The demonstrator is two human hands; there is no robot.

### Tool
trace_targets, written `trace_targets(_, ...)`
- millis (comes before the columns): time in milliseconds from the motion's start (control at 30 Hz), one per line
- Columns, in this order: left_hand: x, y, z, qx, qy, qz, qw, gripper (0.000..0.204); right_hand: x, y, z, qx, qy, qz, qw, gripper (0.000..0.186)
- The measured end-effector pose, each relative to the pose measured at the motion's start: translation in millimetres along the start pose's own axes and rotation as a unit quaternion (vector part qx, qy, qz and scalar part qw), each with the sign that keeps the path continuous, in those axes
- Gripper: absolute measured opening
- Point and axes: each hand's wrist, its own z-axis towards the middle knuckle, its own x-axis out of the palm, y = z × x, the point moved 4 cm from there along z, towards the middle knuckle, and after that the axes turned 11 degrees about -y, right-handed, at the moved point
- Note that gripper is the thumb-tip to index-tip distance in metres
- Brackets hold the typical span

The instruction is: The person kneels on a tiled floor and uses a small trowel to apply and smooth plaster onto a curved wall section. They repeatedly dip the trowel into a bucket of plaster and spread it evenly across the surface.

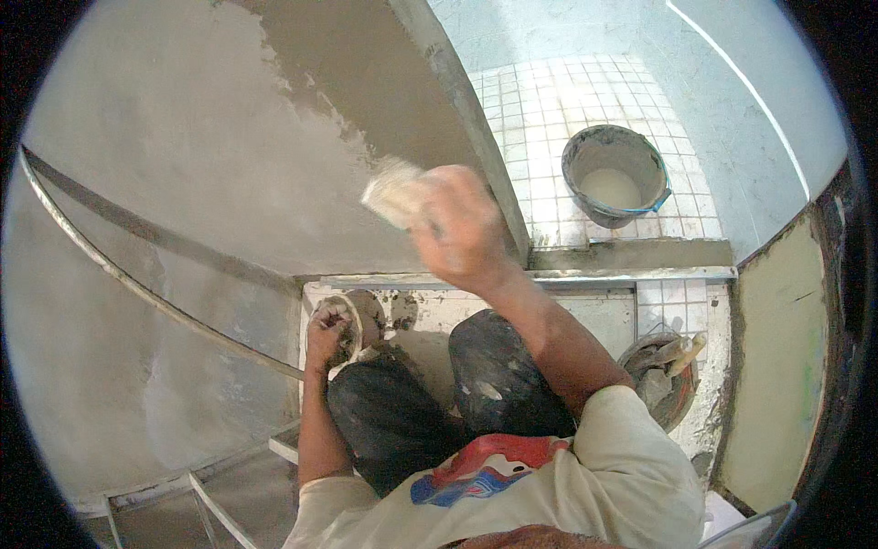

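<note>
My right hand [457,224] is closed around a wide brush [390,192] with pale bristles, blurred by motion. It is raised in front of the grey plastered wall [210,137], beside a darker, wet-looking patch [357,55]. Whether the bristles touch the wall I cannot tell. Low by my left knee, my left hand [327,331] has its fingers curled at the pale rim of a round, mud-stained container [356,320]. What lies inside that container is mostly hidden by the hand.
A dark bucket [615,178] with a blue handle and cloudy liquid stands on white tiles beyond a low ledge [658,253]. By my right side sits a tub of tools [660,375]. A long pole or hose [155,297] crosses the left, above metal bars [215,512].
</note>
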Motion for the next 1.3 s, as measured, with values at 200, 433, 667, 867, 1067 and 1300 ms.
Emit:
trace_targets(200, -1, 1, -2, -0.053, 0.001, -0.051, 0.997, 0.027, -59, -53, 57, 0.382, -0.066, 0.065, 0.92, 0.029)
trace_targets(433, 8, -15, -2, -0.026, -0.002, -0.026, 0.999, 0.025, -18, -85, 91, 0.284, -0.041, 0.112, 0.951, 0.038)
trace_targets(667, 4, -5, 5, -0.026, 0.008, -0.009, 1.0, 0.024, -25, -107, 93, 0.314, -0.032, 0.038, 0.948, 0.036)
trace_targets(867, 10, -7, 9, -0.022, 0.012, -0.027, 0.999, 0.023, -22, -122, 85, 0.285, -0.01, 0.014, 0.958, 0.032)
trace_targets(1067, -10, 17, 10, 0.008, -0.012, 0.013, 1.0, 0.026, -31, -74, 81, 0.351, -0.013, 0.114, 0.929, 0.033)
trace_targets(1300, 17, -19, 3, -0.028, 0.014, 0.006, 1.0, 0.027, -39, -144, 31, 0.408, 0.007, -0.029, 0.913, 0.036)
